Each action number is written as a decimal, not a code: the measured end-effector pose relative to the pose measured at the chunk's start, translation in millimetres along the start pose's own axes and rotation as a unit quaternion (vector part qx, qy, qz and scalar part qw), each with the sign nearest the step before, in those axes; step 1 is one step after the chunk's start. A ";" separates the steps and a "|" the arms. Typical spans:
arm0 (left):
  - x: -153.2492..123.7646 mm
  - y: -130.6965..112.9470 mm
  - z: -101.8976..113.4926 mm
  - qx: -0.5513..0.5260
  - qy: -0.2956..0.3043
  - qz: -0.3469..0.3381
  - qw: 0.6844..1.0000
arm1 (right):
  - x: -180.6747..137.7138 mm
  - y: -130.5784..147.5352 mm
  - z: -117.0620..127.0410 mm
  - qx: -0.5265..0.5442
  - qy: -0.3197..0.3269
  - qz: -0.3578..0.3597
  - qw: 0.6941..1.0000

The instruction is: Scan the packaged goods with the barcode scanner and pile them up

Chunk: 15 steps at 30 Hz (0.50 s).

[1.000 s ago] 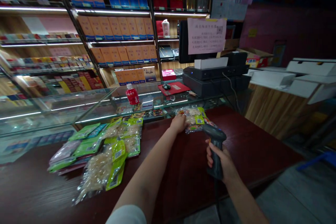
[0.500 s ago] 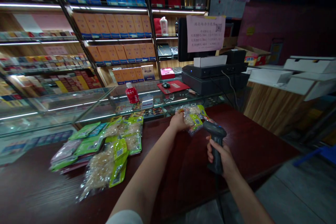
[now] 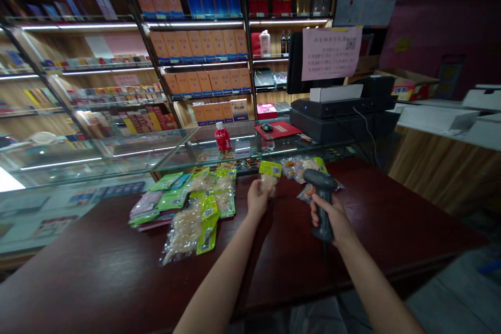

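Note:
My left hand (image 3: 258,198) is closed on a small clear snack packet (image 3: 270,171) with a yellow-green top, held up over the dark red table. In my right hand (image 3: 331,219) is a grey barcode scanner (image 3: 321,182), its head pointing left, with a cord hanging below. Beyond the scanner lie several other snack packets (image 3: 299,167), partly hidden behind it. To the left of my left hand, more clear and green packets (image 3: 188,229) are spread out, beside a stack of green and pink packets (image 3: 156,206).
The table (image 3: 97,271) meets a glass display counter (image 3: 176,151) at the back. On the glass stand a red bottle (image 3: 222,138) and a mouse on a red mat (image 3: 287,129). A monitor (image 3: 295,68) and a black cash drawer (image 3: 340,122) are at back right.
My left hand has lifted one packet from the right-hand group and brought it left, separate from the others. The scanner stays in my right hand. The view has turned left.

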State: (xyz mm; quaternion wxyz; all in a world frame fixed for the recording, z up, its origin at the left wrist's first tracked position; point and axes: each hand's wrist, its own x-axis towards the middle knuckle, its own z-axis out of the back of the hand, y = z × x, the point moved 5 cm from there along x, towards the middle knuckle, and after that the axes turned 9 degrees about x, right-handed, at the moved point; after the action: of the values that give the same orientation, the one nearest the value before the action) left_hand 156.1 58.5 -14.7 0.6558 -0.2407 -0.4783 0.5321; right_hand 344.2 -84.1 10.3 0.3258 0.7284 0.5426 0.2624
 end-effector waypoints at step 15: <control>-5.1 22.7 15.4 0.089 -0.094 0.063 0.990 | -0.9 -28.0 -36.0 -0.045 0.093 -0.013 0.995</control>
State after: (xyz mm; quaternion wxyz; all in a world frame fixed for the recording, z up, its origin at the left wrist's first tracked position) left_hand 132.0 58.1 -28.7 0.5918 -0.1603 -0.4724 0.6331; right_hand 300.1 -72.6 12.3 0.3101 0.6785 0.5672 0.3490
